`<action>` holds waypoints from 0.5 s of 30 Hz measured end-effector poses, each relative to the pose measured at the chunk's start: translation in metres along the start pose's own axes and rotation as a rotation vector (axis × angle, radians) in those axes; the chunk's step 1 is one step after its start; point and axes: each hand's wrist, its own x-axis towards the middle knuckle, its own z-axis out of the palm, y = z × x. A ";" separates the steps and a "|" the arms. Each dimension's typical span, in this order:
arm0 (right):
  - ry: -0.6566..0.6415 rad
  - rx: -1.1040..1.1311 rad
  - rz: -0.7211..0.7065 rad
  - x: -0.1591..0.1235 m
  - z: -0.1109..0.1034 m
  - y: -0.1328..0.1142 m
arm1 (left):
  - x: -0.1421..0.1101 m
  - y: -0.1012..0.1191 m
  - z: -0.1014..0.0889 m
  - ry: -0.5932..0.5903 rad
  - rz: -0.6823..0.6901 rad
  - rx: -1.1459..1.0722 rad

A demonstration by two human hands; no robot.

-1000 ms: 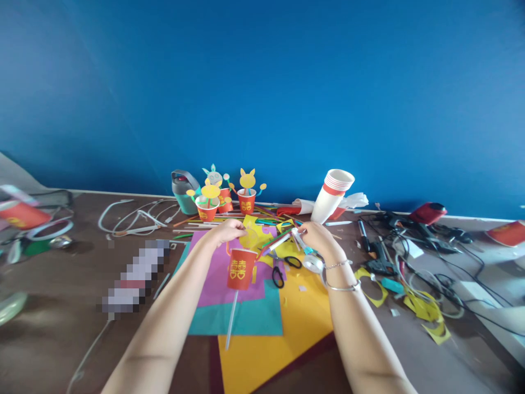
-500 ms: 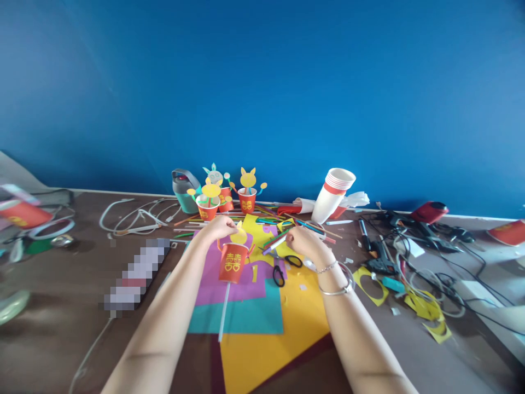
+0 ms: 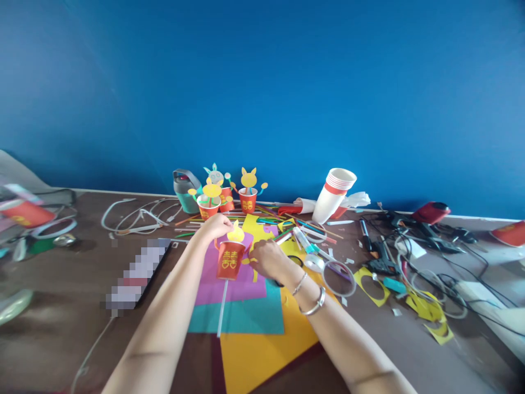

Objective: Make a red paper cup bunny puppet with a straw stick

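Note:
A red paper cup [image 3: 229, 260] with gold characters stands tilted in front of me. A yellow paper head [image 3: 235, 232] pokes out of its top, and a clear straw [image 3: 222, 309] extends below it. My left hand [image 3: 217, 225] is closed in a pinch at the upper left of the cup, on a thin orange arm that rises from the cup's side. My right hand [image 3: 264, 260] is closed by the cup's right side, its fingertips hidden; a yellow paper piece [image 3: 254, 269] shows just under it. Black-handled scissors [image 3: 296, 261] lie partly hidden behind my right hand.
Purple, teal and yellow paper sheets [image 3: 258, 320] lie beneath. Finished cup figures [image 3: 248, 200], a bottle [image 3: 186, 191] and stacked white cups [image 3: 334, 194] stand at the back. A phone [image 3: 139, 273] is on the left; a glue gun [image 3: 381, 260], tape rolls [image 3: 339, 278] and cables are on the right.
My right hand has moved left and down from beside the markers to the cup's right side, uncovering a glue tube and tape. My left hand and the cup have shifted slightly.

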 end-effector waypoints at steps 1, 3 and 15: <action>0.008 -0.044 -0.016 0.002 0.006 -0.006 | 0.001 -0.001 0.000 0.007 -0.002 0.010; -0.001 -0.146 -0.061 0.006 0.015 -0.014 | 0.002 -0.003 0.001 0.017 -0.005 0.026; 0.092 -0.017 -0.027 0.012 0.026 -0.008 | 0.006 -0.009 0.006 0.051 0.000 0.021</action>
